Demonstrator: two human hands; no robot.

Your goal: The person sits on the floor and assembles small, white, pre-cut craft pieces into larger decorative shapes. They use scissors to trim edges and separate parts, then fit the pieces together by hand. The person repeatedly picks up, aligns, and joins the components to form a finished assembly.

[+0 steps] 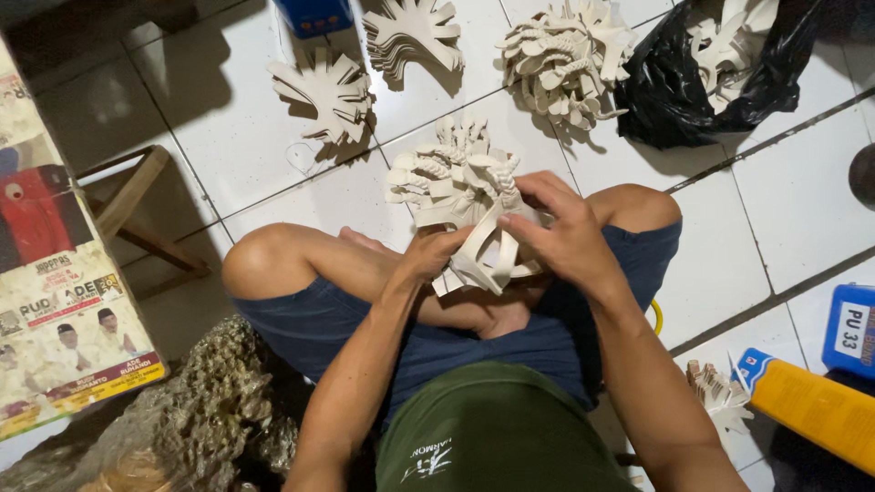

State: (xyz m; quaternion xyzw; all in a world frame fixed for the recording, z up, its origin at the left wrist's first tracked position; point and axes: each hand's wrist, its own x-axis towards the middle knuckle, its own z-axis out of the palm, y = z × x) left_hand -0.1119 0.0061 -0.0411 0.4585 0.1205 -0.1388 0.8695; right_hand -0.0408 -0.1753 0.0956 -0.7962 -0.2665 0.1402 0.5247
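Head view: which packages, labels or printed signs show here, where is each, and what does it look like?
Printed poster: left edge, cream, red and yellow, with portraits.
Blue container: top edge, boxy.
Black plastic bag: top right, holding cream cutouts.
Blue can: right edge, white label.
Yellow tube: lower right, blue-white end.

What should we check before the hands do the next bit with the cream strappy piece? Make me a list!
1. Both hands on the piece: left hand and right hand grip the cream strap piece. Ok.
2. Piece steady over the lap: ok.
3. Straps untangled: cannot tell.
4. More cut pieces lie on the tiled floor ahead: ok.
5. Yellow tube beside the right arm: ok.
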